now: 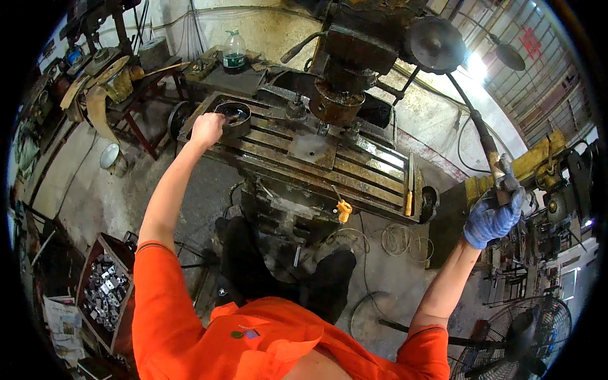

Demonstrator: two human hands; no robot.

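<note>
My bare left hand (208, 130) is closed at the rim of a round dark pan (239, 128) that holds dark liquid. Whatever its fingers pinch is too small to make out. Far to the right, my right hand (494, 214), in a blue-grey glove, wraps round the grip of a long machine lever (476, 123). That lever slopes up to the head of a drilling or milling machine (364, 47). Below the head, the spindle (323, 128) points down at a plate (311, 149) on the slotted worktable (266, 140).
A yellow-handled file (409, 196) lies at the table's right end. A yellow air gun (344, 211) hangs at its front edge. A box of small metal parts (101, 253) stands at lower left, a fan (522, 335) at lower right. A bottle (234, 50) stands behind.
</note>
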